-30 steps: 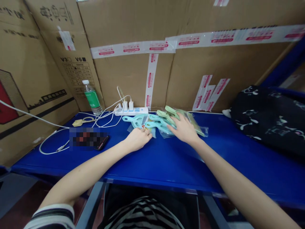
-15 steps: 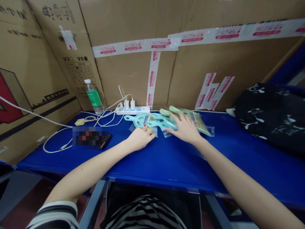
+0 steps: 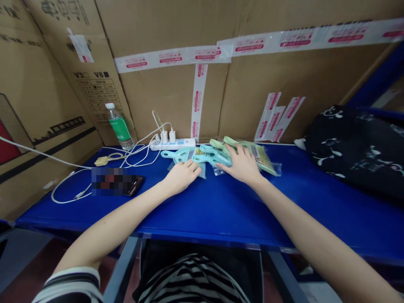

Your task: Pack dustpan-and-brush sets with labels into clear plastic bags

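Small dustpan-and-brush sets in clear plastic bags lie at the back of the blue table. On the left is a turquoise dustpan set (image 3: 178, 155), its brush bristles showing. My left hand (image 3: 183, 174) rests over its near edge, fingers extended and close together, covering part of the bag. Beside it, two turquoise handles (image 3: 206, 158) point left from another set. Green sets (image 3: 263, 158) with green handles lie further right. My right hand (image 3: 243, 164) spreads its fingers across the green ones, with the thumb by the turquoise set. What lies under both palms is hidden.
Behind the sets is a white power strip (image 3: 176, 144) with plugged-in chargers and tangled white cables. A water bottle (image 3: 120, 128) and a partly blurred phone (image 3: 134, 185) are on the left. A black patterned bag (image 3: 356, 151) sits right. Cardboard (image 3: 167, 97) walls the back.
The view has shifted slightly. My left fingers, more curled before, now stretch out further over the turquoise set. My right hand stays on the green sets with little change.
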